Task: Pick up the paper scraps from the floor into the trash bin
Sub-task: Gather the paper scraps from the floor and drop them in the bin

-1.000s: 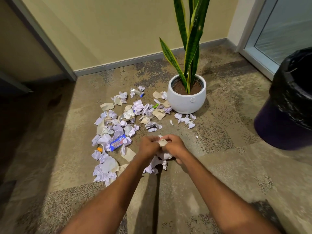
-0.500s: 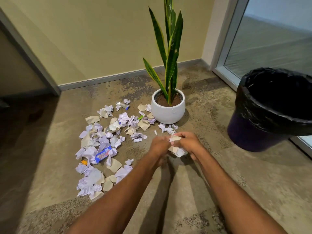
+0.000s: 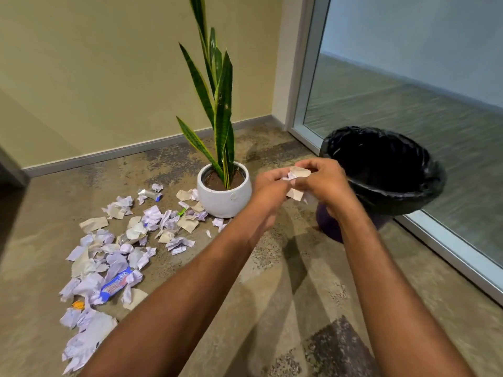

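Note:
A bunch of crumpled paper scraps (image 3: pixel 297 176), white and beige, is held in the air between both hands. My left hand (image 3: pixel 269 186) grips its left side and my right hand (image 3: pixel 324 183) grips its right side. The hands hang just left of the rim of the trash bin (image 3: pixel 424 191), a dark bin lined with a black bag. Several more paper scraps (image 3: pixel 119 248) lie spread over the floor at the left, with a blue wrapper (image 3: pixel 115 285) among them.
A white pot (image 3: pixel 224 198) with a tall snake plant stands between the scrap pile and the bin. A glass door (image 3: pixel 408 104) with a metal frame runs along the right. A yellow wall with a grey skirting closes the back.
Both hands have lifted the bunch of scraps off the floor and carried it up and to the right, to the bin's rim. The view has turned right.

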